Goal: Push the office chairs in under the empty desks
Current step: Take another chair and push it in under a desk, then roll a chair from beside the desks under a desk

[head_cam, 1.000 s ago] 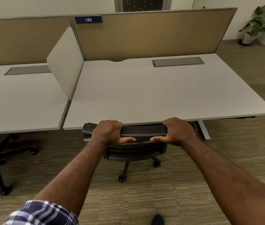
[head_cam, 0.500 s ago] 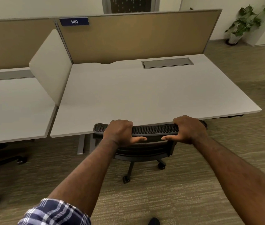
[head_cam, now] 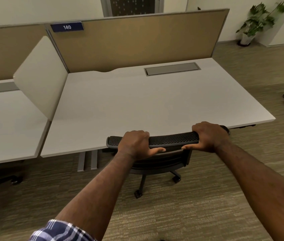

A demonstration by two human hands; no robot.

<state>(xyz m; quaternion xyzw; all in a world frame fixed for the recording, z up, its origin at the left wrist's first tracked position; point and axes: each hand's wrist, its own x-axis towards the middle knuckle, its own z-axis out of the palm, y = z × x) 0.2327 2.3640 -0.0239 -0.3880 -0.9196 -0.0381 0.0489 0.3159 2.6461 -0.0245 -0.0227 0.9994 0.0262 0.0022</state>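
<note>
A black mesh-backed office chair [head_cam: 170, 140] stands at the near edge of a bare white desk [head_cam: 155, 101], its seat tucked beneath the desktop and its back's top rail level with the desk edge. My left hand [head_cam: 136, 143] grips the left part of that top rail, fingers curled over it and thumb along the near side. My right hand [head_cam: 207, 136] grips the right part of the rail the same way. The chair's castors [head_cam: 137, 193] rest on the carpet. The front of the seat is hidden under the desk.
A tan partition [head_cam: 137, 42] labelled 140 backs the desk, and a white side screen [head_cam: 42, 75] divides it from a second white desk [head_cam: 7, 122] on the left. Another chair's dark base [head_cam: 16, 180] shows under that left desk. A potted plant [head_cam: 259, 21] stands far right.
Both hands have kept their grip on the chair's back. The chair has shifted to the right along the desk edge, and my view has turned with it.
</note>
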